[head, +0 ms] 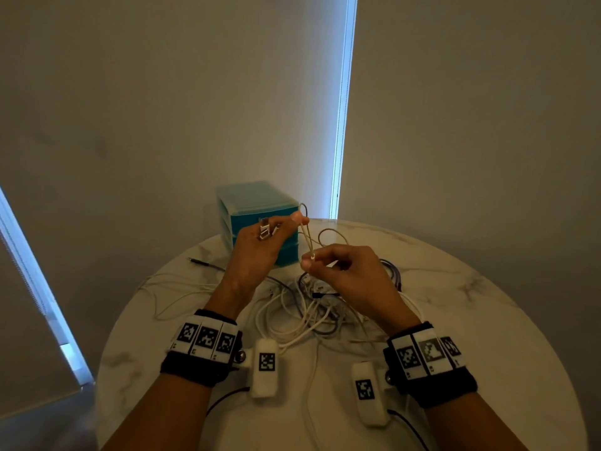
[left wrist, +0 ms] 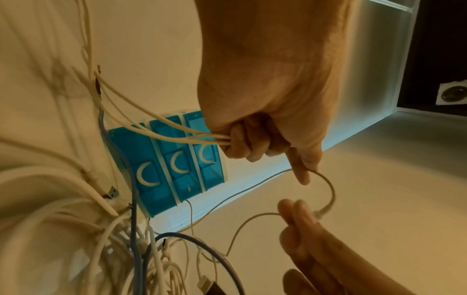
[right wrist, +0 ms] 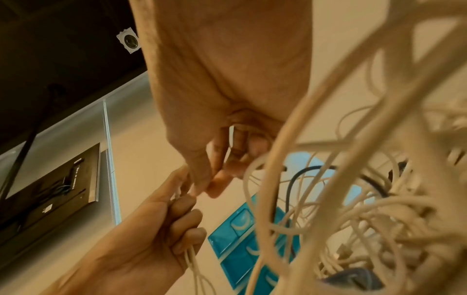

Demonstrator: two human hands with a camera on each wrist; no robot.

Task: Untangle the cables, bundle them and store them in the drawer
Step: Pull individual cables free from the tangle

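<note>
cables (head: 302, 317) white, some blue; drawer unit (head: 260, 219) teal; table (head: 471, 288) white marble, grey-veined

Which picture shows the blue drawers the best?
The left wrist view: the blue drawer box shows all three drawer fronts with their curved white handles, all shut. The head view shows it mostly from above, half hidden behind the left hand. The right wrist view shows only blurry bits behind white cables.

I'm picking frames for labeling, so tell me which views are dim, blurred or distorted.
Head view: dim, with bright window strips; hands sharp. Left wrist view: warm cast, drawer unit tilted by the wide lens. Right wrist view: near cables blurred, left hand clearer.
</note>
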